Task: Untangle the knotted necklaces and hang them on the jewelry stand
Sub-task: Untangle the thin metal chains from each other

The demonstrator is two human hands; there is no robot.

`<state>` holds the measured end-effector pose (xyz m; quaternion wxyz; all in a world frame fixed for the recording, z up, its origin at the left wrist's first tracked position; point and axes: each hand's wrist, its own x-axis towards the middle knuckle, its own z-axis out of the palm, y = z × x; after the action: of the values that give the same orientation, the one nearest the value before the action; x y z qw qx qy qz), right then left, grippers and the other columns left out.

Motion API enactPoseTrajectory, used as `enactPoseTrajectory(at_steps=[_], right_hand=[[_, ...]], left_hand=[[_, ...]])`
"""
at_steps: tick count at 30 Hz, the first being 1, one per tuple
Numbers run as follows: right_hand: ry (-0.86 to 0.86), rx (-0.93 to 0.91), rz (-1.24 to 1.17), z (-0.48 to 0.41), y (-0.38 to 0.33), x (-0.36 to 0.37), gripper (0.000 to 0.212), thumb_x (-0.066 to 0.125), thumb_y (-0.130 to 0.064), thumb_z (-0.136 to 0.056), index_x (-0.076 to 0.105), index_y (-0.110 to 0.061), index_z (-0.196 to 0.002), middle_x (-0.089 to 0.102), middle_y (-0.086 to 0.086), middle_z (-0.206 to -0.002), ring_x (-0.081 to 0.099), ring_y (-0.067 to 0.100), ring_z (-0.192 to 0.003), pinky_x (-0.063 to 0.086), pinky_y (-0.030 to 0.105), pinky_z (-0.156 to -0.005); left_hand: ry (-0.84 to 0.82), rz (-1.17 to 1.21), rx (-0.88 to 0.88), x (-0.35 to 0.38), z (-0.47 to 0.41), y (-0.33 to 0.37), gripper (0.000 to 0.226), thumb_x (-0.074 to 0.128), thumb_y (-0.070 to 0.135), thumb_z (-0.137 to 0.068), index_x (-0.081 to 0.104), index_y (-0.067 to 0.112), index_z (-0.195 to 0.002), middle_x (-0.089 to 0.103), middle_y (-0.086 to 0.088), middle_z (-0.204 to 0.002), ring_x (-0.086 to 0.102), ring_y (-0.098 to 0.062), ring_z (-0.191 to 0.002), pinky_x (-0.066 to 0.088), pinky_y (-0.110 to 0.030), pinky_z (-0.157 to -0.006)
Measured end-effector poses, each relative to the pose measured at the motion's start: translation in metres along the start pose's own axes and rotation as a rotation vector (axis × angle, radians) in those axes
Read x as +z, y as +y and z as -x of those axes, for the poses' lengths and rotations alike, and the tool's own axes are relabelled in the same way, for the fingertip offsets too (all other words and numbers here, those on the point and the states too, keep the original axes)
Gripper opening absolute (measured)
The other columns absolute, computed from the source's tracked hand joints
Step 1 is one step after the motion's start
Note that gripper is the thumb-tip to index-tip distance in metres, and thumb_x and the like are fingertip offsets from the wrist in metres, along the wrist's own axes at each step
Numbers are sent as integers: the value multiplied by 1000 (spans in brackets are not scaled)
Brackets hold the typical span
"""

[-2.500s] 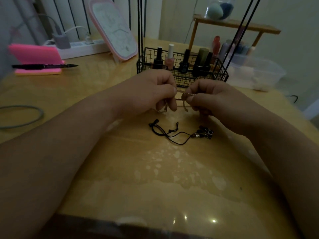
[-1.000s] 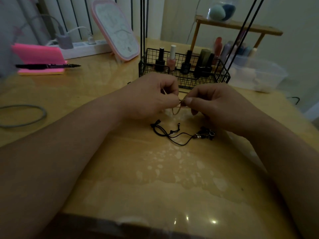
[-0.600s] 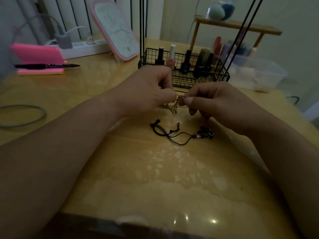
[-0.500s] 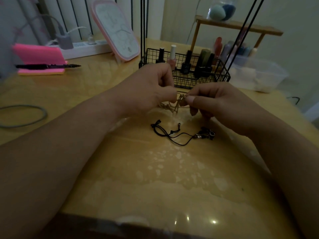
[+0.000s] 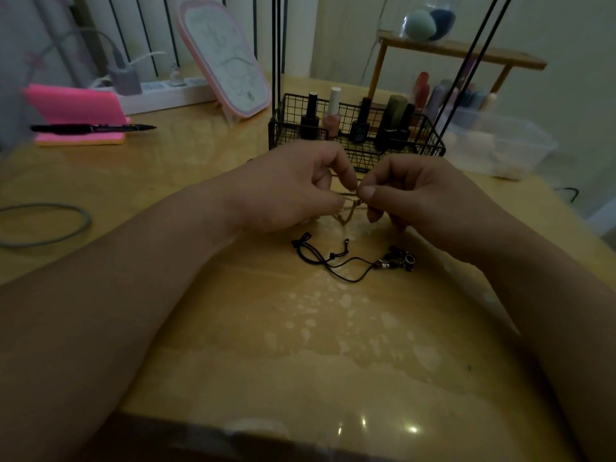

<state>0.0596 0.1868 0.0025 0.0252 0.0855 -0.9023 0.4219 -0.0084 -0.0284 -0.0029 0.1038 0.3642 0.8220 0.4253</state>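
Dim wooden worktop (image 5: 233, 345). Fingers of my left hand (image 5: 293, 191) and right hand (image 5: 420, 195) pinch the thin chain necklace (image 5: 346, 213) just above it — tangle not yet freed. The black cord necklace (image 5: 336, 261) lies on the worktop, nearer me, ungripped. Nothing visibly hangs on the jewelry stand (image 5: 278, 61).

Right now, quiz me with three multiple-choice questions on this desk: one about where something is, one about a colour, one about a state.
1. Where does the black cord necklace lie?
A in the wire basket; B flat on the table; C beside the power strip.
2. What colour is the pad under the pen?
A pink; B green; C white.
3. What are the left hand and right hand doing?
A lying flat; B holding the pen; C pinching a thin chain between them.

Answers:
1 B: the cord sprawls on the tabletop.
2 A: the pad is bright pink.
3 C: fingertips of both hands meet on the chain.
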Motion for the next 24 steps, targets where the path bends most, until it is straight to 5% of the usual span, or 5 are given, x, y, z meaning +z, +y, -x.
enactPoseTrajectory(at_steps=[6,12,20,24], right_hand=[[-9,-27,-131,-2,2,-1,7,64,-16,-101,70,-13,-101,75,5,-84,55,16,-64,49,30,-61],[-30,-36,-240,-3,5,-2,9,60,-8,-101,68,-9,-105,73,6,-86,53,20,-67,47,34,-63],[-18,-18,-131,-3,5,-3,14,62,-5,-98,69,-15,-105,75,4,-88,59,17,-69,51,29,-63],[-36,-25,-62,-1,3,-2,7,68,-14,-96,71,-17,-101,76,4,-89,64,29,-73,55,45,-69]], left_hand=[[-17,-31,24,1,-1,-3,14,74,18,-95,69,24,-106,53,8,-56,47,-7,-49,39,-22,-48],[0,1,41,0,0,-2,2,73,21,-96,73,21,-97,54,5,-57,52,-12,-52,44,-23,-50],[21,-18,49,-1,0,-3,8,70,22,-98,76,21,-93,69,2,-74,61,-7,-66,52,-27,-62],[38,-14,41,-2,0,-4,10,69,24,-98,76,22,-91,72,5,-76,65,-6,-69,54,-23,-65]])
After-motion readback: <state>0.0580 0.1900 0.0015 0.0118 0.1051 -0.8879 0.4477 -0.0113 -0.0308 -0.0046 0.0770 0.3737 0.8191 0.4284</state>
